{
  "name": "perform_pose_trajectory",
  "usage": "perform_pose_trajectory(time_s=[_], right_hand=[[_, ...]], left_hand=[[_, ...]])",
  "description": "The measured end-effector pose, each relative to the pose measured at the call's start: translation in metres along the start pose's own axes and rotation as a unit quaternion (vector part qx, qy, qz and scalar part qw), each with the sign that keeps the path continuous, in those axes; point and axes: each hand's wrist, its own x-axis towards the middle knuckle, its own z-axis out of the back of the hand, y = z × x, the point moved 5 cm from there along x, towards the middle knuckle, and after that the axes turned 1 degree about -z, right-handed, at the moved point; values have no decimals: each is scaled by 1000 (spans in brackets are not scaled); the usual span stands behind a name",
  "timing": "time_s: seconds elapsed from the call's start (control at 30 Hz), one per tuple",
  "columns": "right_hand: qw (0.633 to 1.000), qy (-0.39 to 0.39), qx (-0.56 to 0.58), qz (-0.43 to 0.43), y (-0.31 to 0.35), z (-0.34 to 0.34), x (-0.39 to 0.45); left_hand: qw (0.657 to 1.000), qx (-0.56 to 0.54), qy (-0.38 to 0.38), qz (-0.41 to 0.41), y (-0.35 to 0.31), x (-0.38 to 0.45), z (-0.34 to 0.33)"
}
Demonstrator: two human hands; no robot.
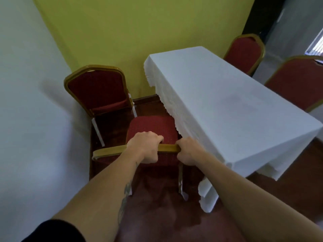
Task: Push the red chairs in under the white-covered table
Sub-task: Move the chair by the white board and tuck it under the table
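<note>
A red chair with a gold frame [152, 127] stands in front of me at the near left side of the white-covered table [227, 105]. My left hand [146, 147] and my right hand [187, 151] both grip the gold top rail of its backrest. The seat's right edge touches the hanging cloth. A second red chair [97, 89] stands further back by the wall, apart from the table. Two more red chairs [244, 53] [297, 82] stand on the table's far side.
A white wall [26, 102] runs close along the left, and a yellow-green wall [131, 32] closes the back. The floor [166, 215] is dark red-brown. The cloth hangs almost to the floor at the table's near corner [208, 194].
</note>
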Motion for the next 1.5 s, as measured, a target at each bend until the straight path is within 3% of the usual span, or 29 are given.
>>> perform_pose_trajectory(time_s=[0.23, 0.37, 0.43, 0.53, 0.6, 0.67, 0.7, 0.77, 0.83, 1.0, 1.5], right_hand=[[999, -43, -6, -8, 56, -26, -28], [997, -66, -29, -22, 80, -38, -32], [997, -65, -31, -34, 83, -40, -30], [997, -55, -8, -53, 80, -44, -24], [997, -50, 16, -63, 79, -47, -21], [995, -50, 46, -73, 77, -50, -20], [994, -50, 61, -78, 76, -51, -21], [992, -49, 80, -86, 76, -51, -22], [991, -47, 86, -91, 74, -50, -25], [992, -76, 60, -83, 74, -48, -32], [997, -60, -5, -50, 94, -48, -40]], left_hand=[[996, 67, 18, -53, 52, -26, 0], [997, 75, -6, -22, 78, -34, 0], [999, 22, 3, 26, 90, -36, 1], [977, -171, 19, 125, 111, -47, 7], [907, -339, -78, 237, 125, -64, 14], [767, -484, -165, 387, 131, -80, 3], [703, -544, -162, 428, 123, -83, -6], [606, -661, -124, 425, 94, -80, -23], [570, -697, -141, 412, 72, -72, -32], [619, -641, -197, 408, 73, -60, -39], [685, -618, -110, 371, 98, -28, -21]])
